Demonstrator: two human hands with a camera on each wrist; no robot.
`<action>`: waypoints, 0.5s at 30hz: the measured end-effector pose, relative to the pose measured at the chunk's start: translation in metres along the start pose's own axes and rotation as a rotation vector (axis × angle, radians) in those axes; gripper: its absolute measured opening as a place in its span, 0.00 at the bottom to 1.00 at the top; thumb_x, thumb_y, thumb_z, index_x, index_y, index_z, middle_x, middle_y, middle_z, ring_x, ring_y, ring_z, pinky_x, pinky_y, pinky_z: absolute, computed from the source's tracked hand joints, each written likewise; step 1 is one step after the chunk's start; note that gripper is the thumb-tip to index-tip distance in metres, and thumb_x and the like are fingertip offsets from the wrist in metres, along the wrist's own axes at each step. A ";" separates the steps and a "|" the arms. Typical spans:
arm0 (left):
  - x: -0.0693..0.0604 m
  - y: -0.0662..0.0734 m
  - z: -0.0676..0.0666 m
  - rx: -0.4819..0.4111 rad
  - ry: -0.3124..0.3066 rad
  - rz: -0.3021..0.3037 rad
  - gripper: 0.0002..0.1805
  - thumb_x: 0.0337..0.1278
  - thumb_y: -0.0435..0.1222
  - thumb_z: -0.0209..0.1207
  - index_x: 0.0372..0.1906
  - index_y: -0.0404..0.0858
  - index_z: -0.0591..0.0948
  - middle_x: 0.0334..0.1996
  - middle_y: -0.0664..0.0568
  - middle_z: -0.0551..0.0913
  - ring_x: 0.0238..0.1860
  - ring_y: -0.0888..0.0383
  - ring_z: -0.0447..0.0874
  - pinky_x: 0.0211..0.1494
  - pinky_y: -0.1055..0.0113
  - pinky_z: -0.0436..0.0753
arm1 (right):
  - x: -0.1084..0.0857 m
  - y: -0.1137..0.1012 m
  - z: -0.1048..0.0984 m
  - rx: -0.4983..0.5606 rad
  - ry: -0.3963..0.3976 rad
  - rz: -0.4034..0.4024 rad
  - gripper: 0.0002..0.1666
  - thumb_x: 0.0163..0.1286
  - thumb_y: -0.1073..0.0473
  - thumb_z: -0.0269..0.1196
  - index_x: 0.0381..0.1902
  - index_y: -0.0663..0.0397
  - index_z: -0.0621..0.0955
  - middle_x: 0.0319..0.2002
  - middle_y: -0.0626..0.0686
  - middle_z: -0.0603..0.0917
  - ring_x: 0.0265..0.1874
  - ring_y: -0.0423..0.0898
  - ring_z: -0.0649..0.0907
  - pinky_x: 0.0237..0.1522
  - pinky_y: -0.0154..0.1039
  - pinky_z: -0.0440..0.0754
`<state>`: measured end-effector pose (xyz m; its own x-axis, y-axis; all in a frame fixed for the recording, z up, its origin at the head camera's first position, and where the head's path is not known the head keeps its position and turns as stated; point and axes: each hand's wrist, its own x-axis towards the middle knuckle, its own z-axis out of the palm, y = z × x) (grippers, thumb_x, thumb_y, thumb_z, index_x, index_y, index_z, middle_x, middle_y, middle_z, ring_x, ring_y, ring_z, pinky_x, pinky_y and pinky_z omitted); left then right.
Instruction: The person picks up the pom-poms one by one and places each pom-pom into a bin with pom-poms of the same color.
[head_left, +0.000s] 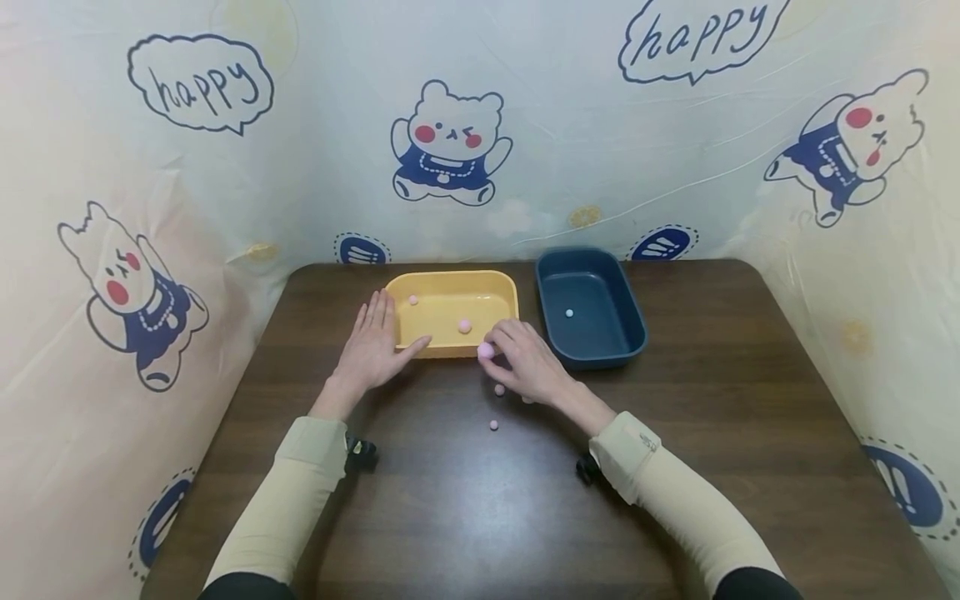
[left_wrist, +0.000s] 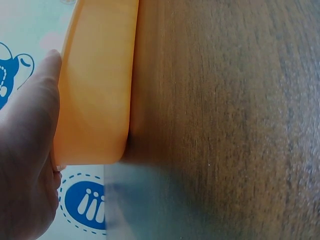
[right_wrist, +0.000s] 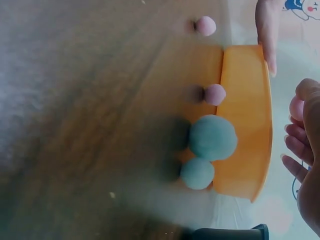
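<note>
My left hand [head_left: 369,348] lies with straight fingers along the left end of the yellow tray [head_left: 427,352], its thumb over the front rim. Two pink balls [head_left: 465,326] are inside that tray. Between thumb and fingers, my right hand [head_left: 528,364] pinches a larger pink ball [head_left: 485,351] at the tray's front right corner. Under and before this hand, two small pink balls [right_wrist: 215,94] sit on the table. Beside them are a large teal ball [right_wrist: 213,137] and a smaller teal ball [right_wrist: 197,173], mostly hidden by the hand in the head view.
To the right stands a dark blue tray [head_left: 592,362] with one small pale ball [head_left: 569,313] in it. Both trays are near the back edge of the brown wooden table [head_left: 450,517]. A patterned cloth [head_left: 315,167] hangs behind and at the sides.
</note>
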<state>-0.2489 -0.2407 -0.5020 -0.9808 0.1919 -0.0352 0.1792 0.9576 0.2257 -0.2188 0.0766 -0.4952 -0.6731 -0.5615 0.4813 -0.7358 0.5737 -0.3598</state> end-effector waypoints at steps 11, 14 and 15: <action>-0.002 -0.002 0.000 -0.020 -0.012 -0.001 0.69 0.71 0.80 0.38 0.88 0.27 0.37 0.91 0.34 0.33 0.93 0.38 0.31 0.95 0.42 0.37 | 0.014 0.012 0.005 -0.007 0.039 0.006 0.08 0.76 0.59 0.71 0.46 0.56 0.84 0.45 0.54 0.85 0.47 0.51 0.82 0.51 0.48 0.83; -0.001 -0.001 0.000 -0.024 -0.004 0.009 0.70 0.71 0.80 0.39 0.88 0.26 0.38 0.91 0.33 0.35 0.93 0.37 0.32 0.95 0.41 0.38 | 0.018 0.016 0.006 -0.007 0.041 0.037 0.08 0.78 0.58 0.71 0.45 0.56 0.84 0.46 0.54 0.85 0.48 0.51 0.82 0.53 0.48 0.83; -0.001 -0.001 -0.001 -0.024 -0.002 0.013 0.70 0.71 0.80 0.39 0.88 0.26 0.38 0.91 0.33 0.35 0.93 0.37 0.32 0.95 0.41 0.38 | 0.019 0.017 0.007 -0.008 0.038 0.048 0.08 0.78 0.57 0.71 0.46 0.56 0.84 0.46 0.53 0.85 0.49 0.51 0.82 0.53 0.48 0.83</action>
<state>-0.2480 -0.2422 -0.5017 -0.9783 0.2043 -0.0345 0.1896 0.9497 0.2491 -0.2445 0.0717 -0.4974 -0.7043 -0.5100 0.4938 -0.7019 0.6042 -0.3771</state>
